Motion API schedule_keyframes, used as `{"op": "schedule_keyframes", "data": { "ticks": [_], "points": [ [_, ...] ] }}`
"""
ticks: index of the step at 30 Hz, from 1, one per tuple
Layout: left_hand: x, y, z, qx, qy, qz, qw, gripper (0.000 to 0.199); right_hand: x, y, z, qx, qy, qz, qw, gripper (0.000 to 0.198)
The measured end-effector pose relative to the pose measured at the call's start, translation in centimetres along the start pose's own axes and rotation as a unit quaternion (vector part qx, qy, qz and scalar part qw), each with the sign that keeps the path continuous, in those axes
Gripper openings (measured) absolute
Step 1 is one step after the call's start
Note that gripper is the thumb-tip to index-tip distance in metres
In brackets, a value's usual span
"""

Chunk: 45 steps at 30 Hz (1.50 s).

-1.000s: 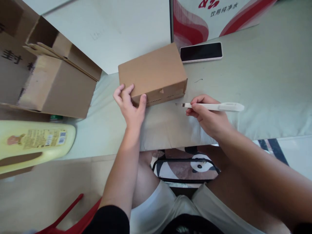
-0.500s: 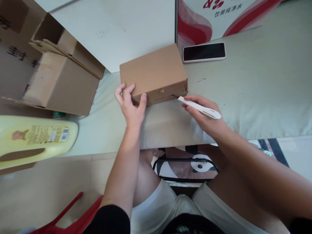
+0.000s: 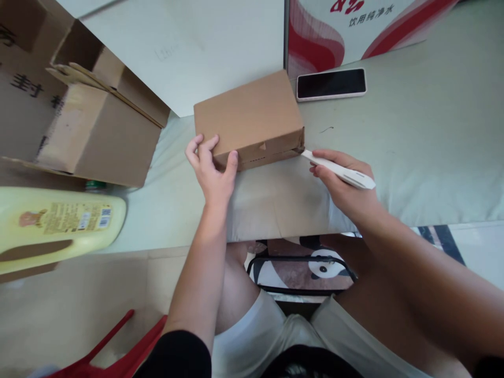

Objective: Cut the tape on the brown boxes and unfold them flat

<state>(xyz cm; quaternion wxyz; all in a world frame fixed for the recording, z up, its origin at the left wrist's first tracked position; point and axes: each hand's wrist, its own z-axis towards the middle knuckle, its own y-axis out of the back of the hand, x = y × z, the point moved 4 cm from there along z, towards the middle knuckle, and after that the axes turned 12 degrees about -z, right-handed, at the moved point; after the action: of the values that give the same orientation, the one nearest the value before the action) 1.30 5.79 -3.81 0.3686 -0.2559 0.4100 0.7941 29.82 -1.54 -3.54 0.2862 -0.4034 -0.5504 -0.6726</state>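
A closed brown cardboard box rests at a slant on the pale cloth surface. My left hand grips its near left corner, thumb on the front side and fingers over the top edge. In my right hand is a white utility knife, held like a pen. Its blade tip meets the box's front side low down, close to the right corner. The cardboard is a little torn at that corner, and a small triangular mark shows on the front's upper edge.
A phone lies behind the box on the right, before a red and white carton. To the left stand an opened cardboard carton and a yellow jug. A white panel rises behind the box.
My right hand has drawn the knife rightward along the box's front side, from near its middle to the right corner. My left hand and the box have stayed in place.
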Motion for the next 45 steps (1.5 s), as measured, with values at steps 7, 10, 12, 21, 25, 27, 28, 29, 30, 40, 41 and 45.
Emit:
{"op": "schedule_keyframes", "data": {
  "ticks": [7,10,12,21,25,27,28,29,30,40,41,45],
  "points": [
    [0.0,-0.1,0.0,-0.004,-0.014,-0.012,1.0,0.055,0.7,0.7,-0.5,-0.041,0.021,-0.039,0.998,0.021],
    [-0.1,-0.1,0.0,-0.004,-0.014,-0.003,1.0,0.056,0.7,1.2,-0.5,-0.049,0.032,-0.04,0.997,0.02],
    [-0.1,0.0,0.0,-0.01,-0.015,0.001,1.0,0.056,0.2,1.8,-0.3,-0.067,0.031,-0.038,0.997,0.018],
    [1.1,0.5,0.0,-0.011,-0.006,0.012,1.0,0.055,-1.2,3.8,1.3,-0.172,0.116,-0.22,0.953,0.019],
    [1.3,0.5,-0.2,0.0,-0.058,0.015,0.998,0.084,-1.9,2.2,1.7,-0.043,0.074,-0.334,0.939,0.043],
    [1.5,0.4,-0.4,0.029,-0.075,0.023,0.996,0.094,-2.2,1.8,1.8,-0.012,0.054,-0.383,0.922,0.049],
    [1.6,0.4,-0.4,0.044,-0.078,0.027,0.996,0.095,-2.3,1.6,1.8,-0.005,0.052,-0.401,0.915,0.049],
    [1.8,0.4,-0.4,0.056,-0.08,0.028,0.995,0.095,-2.3,1.5,1.8,-0.001,0.056,-0.415,0.908,0.049],
    [2.1,0.5,-0.4,0.064,-0.081,0.027,0.994,0.094,-2.3,1.4,1.8,0.003,0.063,-0.426,0.903,0.049],
    [2.0,2.5,0.3,0.012,-0.105,-0.012,0.994,0.065,-2.5,0.8,1.4,0.008,0.113,-0.395,0.912,0.042],
    [1.9,2.7,0.3,0.0,-0.098,-0.014,0.995,0.061,-2.4,0.8,1.5,0.006,0.125,-0.381,0.916,0.041],
    [1.3,3.4,0.6,-0.064,-0.048,-0.072,0.994,0.052,-2.0,0.7,1.6,-0.013,0.181,-0.312,0.932,0.034]
  ]
}}
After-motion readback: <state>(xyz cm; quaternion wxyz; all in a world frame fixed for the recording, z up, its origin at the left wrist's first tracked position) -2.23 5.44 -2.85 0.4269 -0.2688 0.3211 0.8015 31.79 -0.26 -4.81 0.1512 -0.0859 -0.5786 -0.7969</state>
